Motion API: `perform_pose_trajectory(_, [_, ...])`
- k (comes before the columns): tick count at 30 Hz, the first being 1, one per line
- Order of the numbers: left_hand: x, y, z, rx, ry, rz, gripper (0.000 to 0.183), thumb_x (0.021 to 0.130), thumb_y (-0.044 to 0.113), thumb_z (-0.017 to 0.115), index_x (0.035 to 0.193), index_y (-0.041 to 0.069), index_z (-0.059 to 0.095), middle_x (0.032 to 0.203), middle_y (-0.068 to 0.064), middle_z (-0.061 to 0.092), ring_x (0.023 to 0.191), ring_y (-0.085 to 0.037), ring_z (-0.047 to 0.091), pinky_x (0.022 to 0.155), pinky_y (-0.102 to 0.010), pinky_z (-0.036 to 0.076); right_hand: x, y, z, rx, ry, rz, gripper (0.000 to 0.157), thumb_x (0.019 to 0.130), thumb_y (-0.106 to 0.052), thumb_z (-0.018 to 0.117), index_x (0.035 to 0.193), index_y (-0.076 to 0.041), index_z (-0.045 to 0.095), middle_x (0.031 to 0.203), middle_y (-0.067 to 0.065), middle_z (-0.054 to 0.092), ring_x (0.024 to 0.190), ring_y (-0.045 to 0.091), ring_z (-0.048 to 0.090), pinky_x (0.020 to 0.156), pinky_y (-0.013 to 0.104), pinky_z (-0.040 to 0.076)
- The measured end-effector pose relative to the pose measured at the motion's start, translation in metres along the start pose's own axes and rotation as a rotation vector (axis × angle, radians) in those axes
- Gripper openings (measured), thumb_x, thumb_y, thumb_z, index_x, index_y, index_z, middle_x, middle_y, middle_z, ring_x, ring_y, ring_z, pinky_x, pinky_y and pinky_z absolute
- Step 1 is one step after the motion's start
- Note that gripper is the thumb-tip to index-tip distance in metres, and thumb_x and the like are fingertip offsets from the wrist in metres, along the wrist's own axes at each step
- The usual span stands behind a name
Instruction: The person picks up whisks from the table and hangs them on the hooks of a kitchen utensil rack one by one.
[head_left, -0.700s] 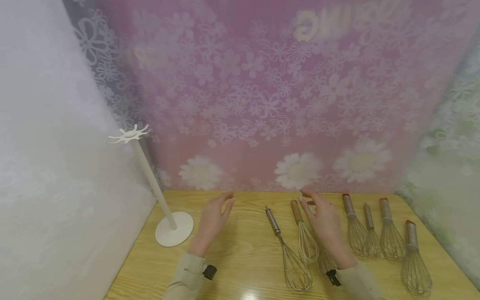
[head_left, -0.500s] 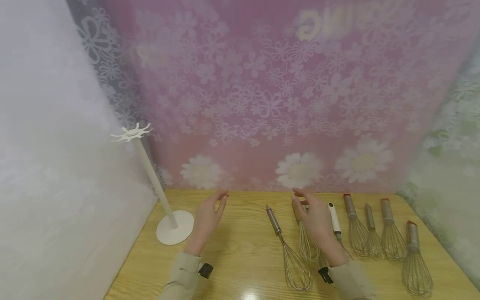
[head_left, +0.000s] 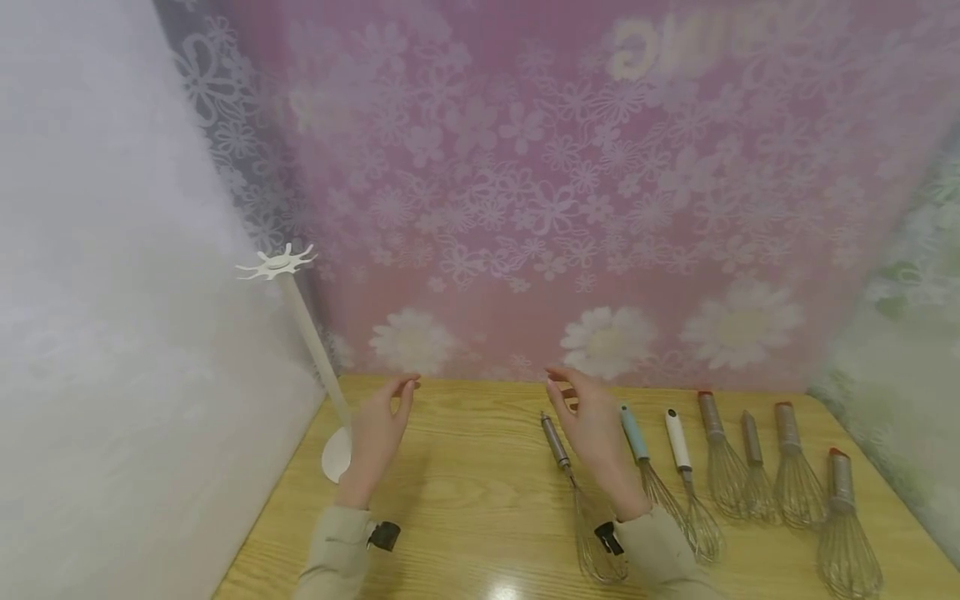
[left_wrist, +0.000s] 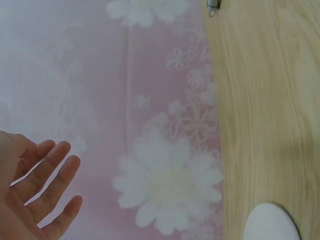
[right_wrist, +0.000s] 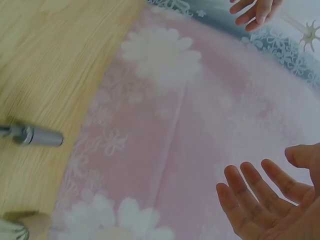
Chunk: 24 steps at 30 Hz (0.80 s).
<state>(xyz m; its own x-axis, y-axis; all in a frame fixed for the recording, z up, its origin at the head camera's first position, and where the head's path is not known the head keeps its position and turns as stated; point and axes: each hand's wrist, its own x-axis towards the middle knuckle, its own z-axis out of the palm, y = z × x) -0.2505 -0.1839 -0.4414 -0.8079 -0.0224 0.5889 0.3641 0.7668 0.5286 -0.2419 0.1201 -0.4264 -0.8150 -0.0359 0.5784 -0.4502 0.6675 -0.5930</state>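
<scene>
My left hand (head_left: 377, 437) hovers beside a white stand (head_left: 315, 350) with a ring of hooks on top, overlapping its round base in the head view. Its fingers are loosely bent and hold nothing. The right hand (head_left: 596, 425), also holding nothing, is raised over the whisks with relaxed fingers. Below it lies a long metal-handled whisk (head_left: 555, 439); the right wrist view shows a wooden-handled whisk (right_wrist: 39, 225), which the hand hides in the head view. Just right of that hand are a light-blue-handled whisk (head_left: 634, 433) and a white-handled whisk (head_left: 678, 439).
On the right of the wooden table (head_left: 465, 500) lie several metal-handled whisks (head_left: 787, 425), some with red tips. A pink flowered backdrop (head_left: 480, 250) rises behind the table, and a pale sheet (head_left: 135, 333) borders its left side.
Both hands have moved left, the left one now in front of the stand's base. The right hand has uncovered the light-blue and white whisk handles and now covers the wooden-handled whisk.
</scene>
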Motion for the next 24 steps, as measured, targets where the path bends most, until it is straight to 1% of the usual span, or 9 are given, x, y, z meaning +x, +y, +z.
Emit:
perform_pose_trajectory(2, [0.001, -0.003, -0.009, 0.007, 0.026, -0.013, 0.021, 0.104, 0.021, 0.06, 0.116, 0.009, 0.072, 0.102, -0.008, 0.077, 0.046, -0.015, 0.052, 0.043, -0.03, 0.045, 0.002, -0.009, 0.006, 0.012, -0.01, -0.01, 0.03, 0.102, -0.024, 0.064, 0.129, -0.012, 0.068, 0.12, 0.011, 0.071, 0.088, 0.027, 0.071, 0.072, 0.045, 0.06])
perform_pose_trajectory(3, [0.001, -0.006, -0.013, 0.013, 0.047, -0.016, 0.021, 0.104, 0.022, 0.06, 0.114, 0.009, 0.073, 0.101, -0.009, 0.077, 0.054, -0.021, 0.061, 0.048, -0.034, 0.049, 0.003, -0.013, 0.009, 0.015, -0.01, -0.017, 0.03, 0.102, -0.024, 0.064, 0.129, -0.012, 0.069, 0.119, 0.011, 0.071, 0.088, 0.027, 0.071, 0.072, 0.044, 0.06])
perform_pose_trajectory(5, [0.002, -0.01, -0.021, 0.032, 0.094, -0.013, 0.02, 0.104, 0.022, 0.06, 0.11, 0.009, 0.074, 0.098, -0.009, 0.077, 0.074, -0.03, 0.072, 0.06, -0.043, 0.056, 0.005, -0.02, 0.015, 0.02, -0.005, -0.029, 0.03, 0.101, -0.024, 0.065, 0.128, -0.013, 0.069, 0.118, 0.01, 0.072, 0.087, 0.025, 0.071, 0.072, 0.043, 0.06])
perform_pose_trajectory(7, [0.004, -0.015, -0.028, 0.046, 0.141, -0.01, 0.019, 0.103, 0.022, 0.061, 0.107, 0.008, 0.074, 0.096, -0.009, 0.078, 0.088, -0.034, 0.073, 0.07, -0.049, 0.057, 0.007, -0.025, 0.021, 0.019, 0.003, -0.044, 0.029, 0.101, -0.023, 0.066, 0.128, -0.014, 0.07, 0.117, 0.009, 0.072, 0.087, 0.023, 0.071, 0.071, 0.041, 0.059])
perform_pose_trajectory(9, [0.006, -0.019, -0.036, 0.054, 0.19, 0.004, 0.017, 0.102, 0.019, 0.063, 0.104, 0.007, 0.074, 0.094, -0.009, 0.078, 0.086, -0.034, 0.074, 0.071, -0.051, 0.057, 0.008, -0.03, 0.027, 0.028, 0.01, -0.061, 0.028, 0.101, -0.023, 0.066, 0.127, -0.014, 0.07, 0.116, 0.008, 0.072, 0.086, 0.022, 0.071, 0.07, 0.04, 0.059])
perform_pose_trajectory(12, [0.009, -0.024, -0.049, 0.063, 0.253, 0.022, 0.015, 0.101, 0.016, 0.065, 0.102, 0.005, 0.074, 0.092, -0.01, 0.078, 0.083, -0.034, 0.074, 0.073, -0.052, 0.057, 0.01, -0.035, 0.037, 0.042, 0.01, -0.081, 0.028, 0.101, -0.024, 0.066, 0.126, -0.014, 0.07, 0.115, 0.007, 0.073, 0.085, 0.021, 0.071, 0.07, 0.04, 0.06])
perform_pose_trajectory(15, [0.012, -0.029, -0.062, 0.071, 0.294, 0.025, 0.014, 0.1, 0.015, 0.066, 0.101, 0.004, 0.074, 0.091, -0.011, 0.078, 0.08, -0.035, 0.074, 0.073, -0.053, 0.058, 0.011, -0.039, 0.045, 0.074, 0.001, -0.087, 0.027, 0.1, -0.025, 0.066, 0.124, -0.013, 0.071, 0.115, 0.007, 0.073, 0.085, 0.021, 0.072, 0.07, 0.039, 0.06])
perform_pose_trajectory(19, [0.013, -0.036, -0.077, 0.066, 0.325, -0.002, 0.014, 0.1, 0.015, 0.066, 0.099, 0.003, 0.073, 0.09, -0.013, 0.077, 0.08, -0.038, 0.074, 0.076, -0.054, 0.057, 0.01, -0.045, 0.057, 0.111, -0.022, -0.09, 0.027, 0.101, -0.025, 0.066, 0.124, -0.013, 0.071, 0.116, 0.005, 0.073, 0.086, 0.02, 0.071, 0.071, 0.038, 0.06])
perform_pose_trajectory(24, [0.016, -0.046, -0.092, 0.073, 0.374, -0.053, 0.014, 0.099, 0.016, 0.068, 0.098, 0.002, 0.072, 0.09, -0.016, 0.076, 0.079, -0.039, 0.072, 0.077, -0.053, 0.056, 0.01, -0.053, 0.071, 0.15, -0.047, -0.103, 0.026, 0.101, -0.023, 0.066, 0.124, -0.013, 0.071, 0.115, 0.005, 0.073, 0.086, 0.02, 0.071, 0.071, 0.037, 0.06])
